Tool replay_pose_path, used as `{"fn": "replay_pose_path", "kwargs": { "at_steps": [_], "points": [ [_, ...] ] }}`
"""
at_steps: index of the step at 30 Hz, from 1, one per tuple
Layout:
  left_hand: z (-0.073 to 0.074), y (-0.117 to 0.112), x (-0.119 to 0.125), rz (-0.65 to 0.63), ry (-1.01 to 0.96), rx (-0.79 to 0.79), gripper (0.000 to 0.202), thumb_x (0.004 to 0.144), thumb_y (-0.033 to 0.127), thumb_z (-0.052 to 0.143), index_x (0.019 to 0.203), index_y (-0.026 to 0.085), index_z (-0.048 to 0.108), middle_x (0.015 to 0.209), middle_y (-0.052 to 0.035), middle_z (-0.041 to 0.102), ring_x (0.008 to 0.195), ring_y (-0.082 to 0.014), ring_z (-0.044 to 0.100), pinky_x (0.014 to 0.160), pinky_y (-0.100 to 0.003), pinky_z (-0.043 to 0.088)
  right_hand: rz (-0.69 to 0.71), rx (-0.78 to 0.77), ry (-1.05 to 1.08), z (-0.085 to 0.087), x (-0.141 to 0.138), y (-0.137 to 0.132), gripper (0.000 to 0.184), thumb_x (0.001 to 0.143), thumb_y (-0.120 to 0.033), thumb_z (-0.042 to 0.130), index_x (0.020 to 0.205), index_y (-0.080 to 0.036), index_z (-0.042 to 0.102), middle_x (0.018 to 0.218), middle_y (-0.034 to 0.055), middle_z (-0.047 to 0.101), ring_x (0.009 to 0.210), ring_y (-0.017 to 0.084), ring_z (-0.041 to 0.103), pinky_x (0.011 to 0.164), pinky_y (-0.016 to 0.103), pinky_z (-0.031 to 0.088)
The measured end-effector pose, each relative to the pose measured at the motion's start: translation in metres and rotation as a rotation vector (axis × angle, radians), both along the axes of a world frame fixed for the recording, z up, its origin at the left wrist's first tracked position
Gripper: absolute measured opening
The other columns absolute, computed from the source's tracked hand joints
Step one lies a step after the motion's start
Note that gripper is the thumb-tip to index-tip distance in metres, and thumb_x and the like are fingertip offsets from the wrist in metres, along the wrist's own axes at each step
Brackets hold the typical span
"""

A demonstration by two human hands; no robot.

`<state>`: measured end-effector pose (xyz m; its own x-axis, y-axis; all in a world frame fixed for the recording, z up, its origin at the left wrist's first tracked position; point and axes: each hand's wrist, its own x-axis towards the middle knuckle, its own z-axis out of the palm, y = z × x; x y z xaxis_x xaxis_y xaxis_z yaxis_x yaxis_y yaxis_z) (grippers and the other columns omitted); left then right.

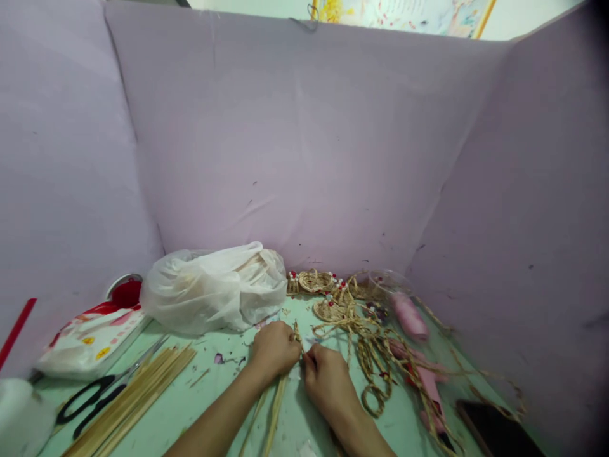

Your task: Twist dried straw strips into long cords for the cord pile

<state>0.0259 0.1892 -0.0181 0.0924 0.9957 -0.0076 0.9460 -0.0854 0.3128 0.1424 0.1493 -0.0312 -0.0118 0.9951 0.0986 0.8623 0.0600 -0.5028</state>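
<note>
Left hand (275, 350) and right hand (327, 376) both pinching thin pale straw strips (276, 406) between fingertips, coiled braided straw cord (373, 365) just right of right fingers

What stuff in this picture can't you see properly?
All in the head view:
- Inside the white plastic bag: the cloudy plastic blurs what it holds.
- What the right hand pinches, next to the left hand gripping the straw strips: its own fingers cover it.
- The wall picture: cut off by the top edge and the purple screen.
- The dark flat thing: cut off by the bottom edge and blurred.
</note>
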Motion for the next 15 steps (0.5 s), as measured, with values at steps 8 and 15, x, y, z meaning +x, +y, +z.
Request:
{"fn": "replay_pose_path", "kwargs": {
  "at_steps": [8, 15],
  "points": [
    [-0.002, 0.002, -0.003, -0.048, -0.111, -0.067, 0.022, 0.061, 0.021, 0.044, 0.059, 0.014, 0.065, 0.057, -0.0040, 0.058, 0.054, -0.0123, 0.048, 0.049, -0.022, 0.025, -0.009, -0.003, -0.080, 0.010, 0.002, 0.016, 0.020, 0.076, -0.017, 0.046, 0.071, -0.015, 0.065, 0.075, 0.0122, 0.068, 0.068, 0.018, 0.058, 0.053, 0.025, 0.026],
    [-0.003, -0.005, -0.007, -0.109, -0.294, -0.141, 0.010, 0.052, 0.017, 0.043, 0.042, 0.016, 0.044, 0.042, 0.0040, 0.029, 0.045, -0.0081, 0.032, 0.045, -0.022, 0.018, -0.014, 0.013, -0.096, 0.013, 0.012, 0.033, 0.018, 0.075, -0.018, 0.047, 0.072, -0.016, 0.065, 0.075, 0.0116, 0.068, 0.066, 0.017, 0.058, 0.054, 0.024, 0.025]
  ]
}}
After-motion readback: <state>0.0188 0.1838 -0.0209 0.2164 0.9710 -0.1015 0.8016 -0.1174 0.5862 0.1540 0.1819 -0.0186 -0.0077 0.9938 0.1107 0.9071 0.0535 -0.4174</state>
